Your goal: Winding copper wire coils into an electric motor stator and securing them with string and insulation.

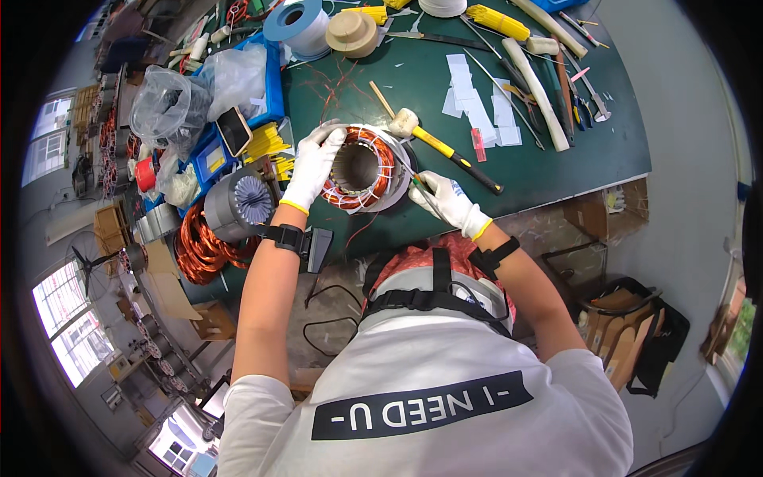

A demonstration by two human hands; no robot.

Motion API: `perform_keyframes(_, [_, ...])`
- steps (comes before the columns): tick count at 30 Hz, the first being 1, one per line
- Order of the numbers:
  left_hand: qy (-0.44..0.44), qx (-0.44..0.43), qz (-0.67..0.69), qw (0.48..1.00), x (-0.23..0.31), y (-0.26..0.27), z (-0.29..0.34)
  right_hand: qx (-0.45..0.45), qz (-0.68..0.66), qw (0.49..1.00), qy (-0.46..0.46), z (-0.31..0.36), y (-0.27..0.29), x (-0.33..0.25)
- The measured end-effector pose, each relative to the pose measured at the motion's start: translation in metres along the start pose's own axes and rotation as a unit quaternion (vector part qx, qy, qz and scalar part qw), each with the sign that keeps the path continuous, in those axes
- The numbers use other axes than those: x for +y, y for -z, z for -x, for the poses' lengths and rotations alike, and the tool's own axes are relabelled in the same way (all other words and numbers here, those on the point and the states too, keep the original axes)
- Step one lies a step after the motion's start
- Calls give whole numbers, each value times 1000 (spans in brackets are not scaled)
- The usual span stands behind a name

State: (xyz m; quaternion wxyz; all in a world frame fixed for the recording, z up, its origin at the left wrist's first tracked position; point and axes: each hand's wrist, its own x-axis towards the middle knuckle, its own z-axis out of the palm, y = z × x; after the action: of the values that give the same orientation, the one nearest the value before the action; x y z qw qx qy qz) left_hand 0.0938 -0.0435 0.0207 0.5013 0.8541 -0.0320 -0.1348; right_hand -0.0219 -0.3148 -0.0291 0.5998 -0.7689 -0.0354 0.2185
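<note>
A motor stator point(385, 165) stands on the green workbench with its round bore facing up. Orange copper windings ring the bore, bound with white lacing. My left hand point(315, 163), in a white glove, grips the stator's left upper rim with bent fingers. At its right side, my gloved right hand point(447, 200) is closed around a slim tool point(421, 187) with a bit of green on it. The tool's tip points up toward the stator's edge; its exact kind is unclear. Loose copper wires point(338, 83) spread over the bench behind the stator.
A hammer point(453, 155) and a white-headed mallet point(404, 122) lie just right of the stator. Paper slips point(469, 95), pliers and rods lie farther right. To the left are blue bins point(273, 87), a second motor part point(238, 203) and a copper wire coil point(203, 246). Wire spools point(298, 28) stand behind.
</note>
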Motion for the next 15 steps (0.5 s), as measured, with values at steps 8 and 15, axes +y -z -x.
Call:
perform_keyframes(8, [74, 97, 24, 992, 4, -10, 23, 44, 16, 999, -17, 17, -3, 7])
perform_keyframes(15, [3, 189, -98, 977, -5, -7, 33, 47, -15, 999, -20, 37, -19, 4])
